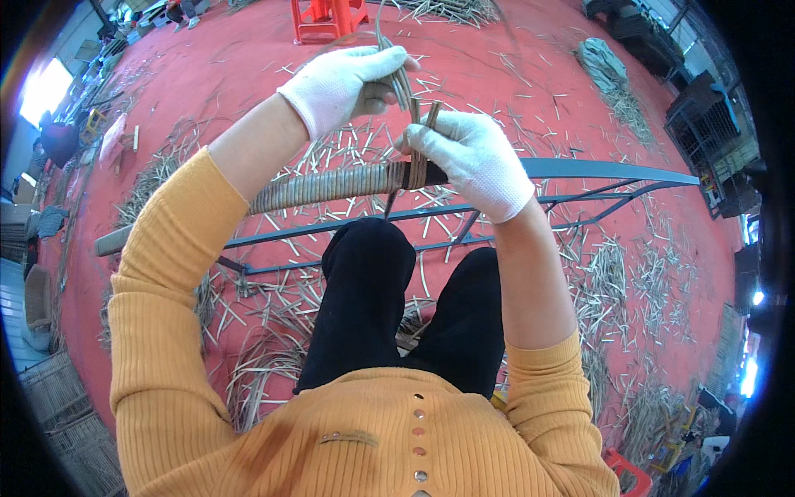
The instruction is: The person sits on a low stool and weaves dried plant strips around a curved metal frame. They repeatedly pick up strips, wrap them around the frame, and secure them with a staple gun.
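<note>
A dark blue-grey metal frame (604, 170) lies across in front of my knees. Its long upper rail is wound with brown wicker strands on the left side, forming a tight wrapped section (323, 187); to the right the rail is bare. Above the rail, my left hand (348, 89), in a white glove, is closed around a bundle of long flat strands (401, 87) that runs up past the fingers. My right hand (472, 157), also gloved, pinches the strands where they loop round the rail, just right of the wrapping. Its palm side is hidden.
Cut strand scraps (609, 282) litter the red floor (530, 91), with a larger heap at the far edge. A red plastic stool (330, 21) stands ahead. A grey-green cloth bundle (603, 62) and dark crates (704, 124) are at the right. Another person's feet (186, 21) show far left.
</note>
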### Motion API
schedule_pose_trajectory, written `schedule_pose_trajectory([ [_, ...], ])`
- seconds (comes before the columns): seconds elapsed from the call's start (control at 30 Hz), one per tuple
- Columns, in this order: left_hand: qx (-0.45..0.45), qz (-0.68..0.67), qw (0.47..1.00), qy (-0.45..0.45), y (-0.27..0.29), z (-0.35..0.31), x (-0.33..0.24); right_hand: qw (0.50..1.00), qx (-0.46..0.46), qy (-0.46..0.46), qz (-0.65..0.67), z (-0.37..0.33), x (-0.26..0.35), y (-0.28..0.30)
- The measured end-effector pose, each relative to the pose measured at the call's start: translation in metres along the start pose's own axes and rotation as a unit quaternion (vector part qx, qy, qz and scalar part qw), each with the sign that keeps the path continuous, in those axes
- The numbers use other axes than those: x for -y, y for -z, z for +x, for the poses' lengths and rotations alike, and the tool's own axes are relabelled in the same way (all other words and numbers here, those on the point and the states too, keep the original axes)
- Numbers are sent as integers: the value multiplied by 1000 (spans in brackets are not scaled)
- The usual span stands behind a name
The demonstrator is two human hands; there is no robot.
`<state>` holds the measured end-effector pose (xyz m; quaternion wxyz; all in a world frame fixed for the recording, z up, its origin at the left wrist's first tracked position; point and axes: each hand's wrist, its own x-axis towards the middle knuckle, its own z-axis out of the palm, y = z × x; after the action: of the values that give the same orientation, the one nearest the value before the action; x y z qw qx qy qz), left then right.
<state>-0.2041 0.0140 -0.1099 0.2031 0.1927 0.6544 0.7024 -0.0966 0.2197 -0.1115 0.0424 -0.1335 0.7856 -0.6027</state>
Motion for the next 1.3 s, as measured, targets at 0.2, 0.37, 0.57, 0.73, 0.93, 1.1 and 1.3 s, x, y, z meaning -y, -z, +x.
schedule_pose_trajectory([
  [0.2,-199,-127,968,83,4,-2,-14,999,-24,-10,-22,-1,0,-4],
  [0.37,-8,28,989,142,-13,-32,-3,999,-33,8,-3,-2,-4,-5],
  [0.57,-1,75,995,68,-38,-43,2,996,-60,53,-43,-19,-4,-13],
  [0.73,24,153,988,-16,-43,-50,-1,951,-187,210,-131,-60,0,-28],
  [0.93,55,311,945,-81,-39,-55,0,967,-161,151,-128,-69,7,-28],
  [1.1,43,234,967,-94,-41,-54,4,960,-120,170,-186,-58,14,-23],
  [1.3,59,280,948,-140,-39,-54,5,959,-143,170,-178,-60,19,-28],
])
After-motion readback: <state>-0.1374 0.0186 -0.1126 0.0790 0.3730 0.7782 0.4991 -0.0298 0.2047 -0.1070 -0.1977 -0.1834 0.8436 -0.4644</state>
